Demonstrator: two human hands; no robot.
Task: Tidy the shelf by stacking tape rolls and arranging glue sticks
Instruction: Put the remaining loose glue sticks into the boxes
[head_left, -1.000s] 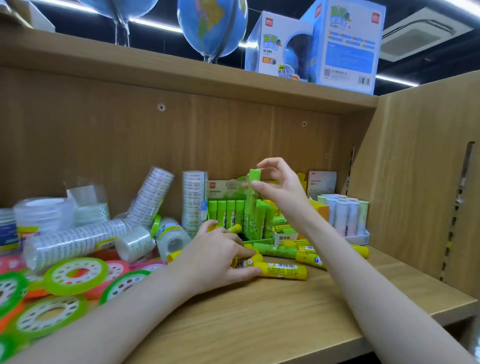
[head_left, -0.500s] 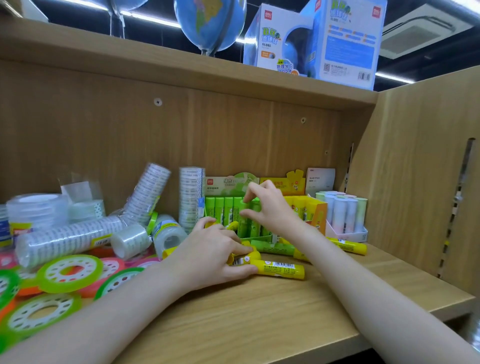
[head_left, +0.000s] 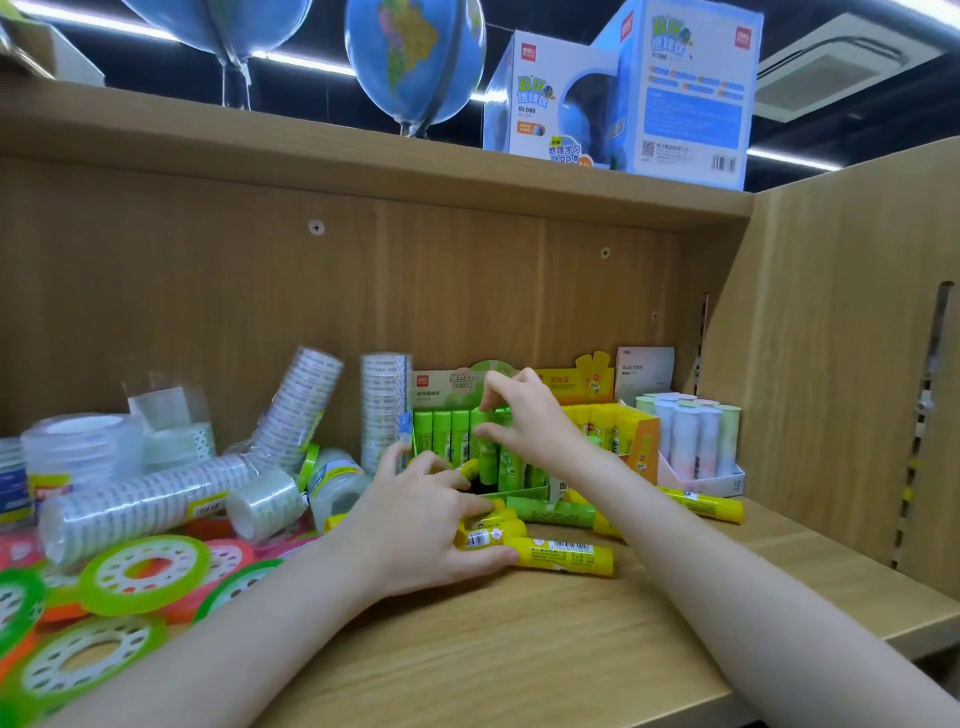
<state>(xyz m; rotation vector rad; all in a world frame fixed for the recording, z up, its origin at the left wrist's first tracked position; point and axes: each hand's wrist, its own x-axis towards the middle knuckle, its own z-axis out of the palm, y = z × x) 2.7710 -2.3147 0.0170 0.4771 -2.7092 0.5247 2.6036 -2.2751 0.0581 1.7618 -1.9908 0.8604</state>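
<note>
My right hand (head_left: 524, 421) reaches over the green display box (head_left: 519, 491) at the back of the shelf and pinches the top of a green glue stick (head_left: 487, 457) standing among the other green sticks. On the shelf board in front of that box, my left hand (head_left: 415, 525) lies curled over a few yellow glue sticks (head_left: 491, 535). One more yellow stick (head_left: 566, 556) lies by its thumb. A green stick (head_left: 556, 512) lies loose behind. Clear tape rolls (head_left: 140, 499) and green-rimmed tape rolls (head_left: 140, 571) lie scattered at the left.
A yellow glue stick box (head_left: 608, 431) and a tray of pastel sticks (head_left: 691, 441) stand at the back right. Another yellow stick (head_left: 711, 506) lies before them. One tape stack (head_left: 301, 405) leans, another (head_left: 384, 405) stands upright. The shelf's side wall (head_left: 831, 364) closes the right.
My right hand has come down with the green glue stick from above the box into the row of green sticks. My left hand has stayed on the yellow sticks.
</note>
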